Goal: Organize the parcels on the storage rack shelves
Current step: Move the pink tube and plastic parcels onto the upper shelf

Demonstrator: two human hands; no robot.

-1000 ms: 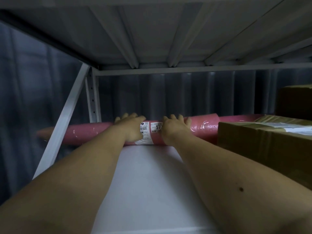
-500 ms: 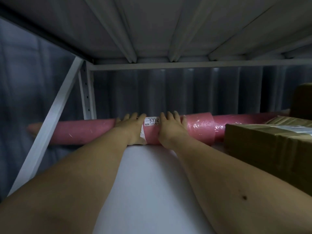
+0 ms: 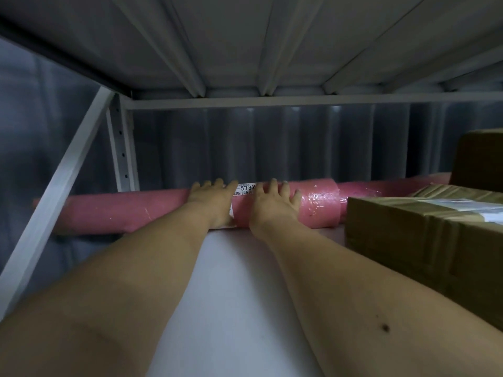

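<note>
Two bare forearms are extended into the rack, and both hands are laid on a long pink wrapped roll [image 3: 114,212] at the back of the white shelf [image 3: 231,295]. The left hand [image 3: 211,201] is draped over the roll, fingers bent across its top; the right hand [image 3: 273,205] is placed just beside it in the same manner. The grip of each hand is taken on the roll, fingers curved round its upper surface; the fingertips beyond the crest are hidden. Between the two hands a white label [image 3: 245,190] is seen, printed with the digits 5732. To the right of the grip, a thicker section of the roll wrapped in clear film [image 3: 319,205] is noted, and beyond it the roll passes behind a taped cardboard box [image 3: 424,240]. A second brown box [image 3: 480,156] is set further right, behind the first. To the left of the grip, the roll runs out past the rack upright [image 3: 122,151] and a diagonal brace [image 3: 54,202]. A corrugated grey wall [image 3: 272,142] is directly behind.
</note>
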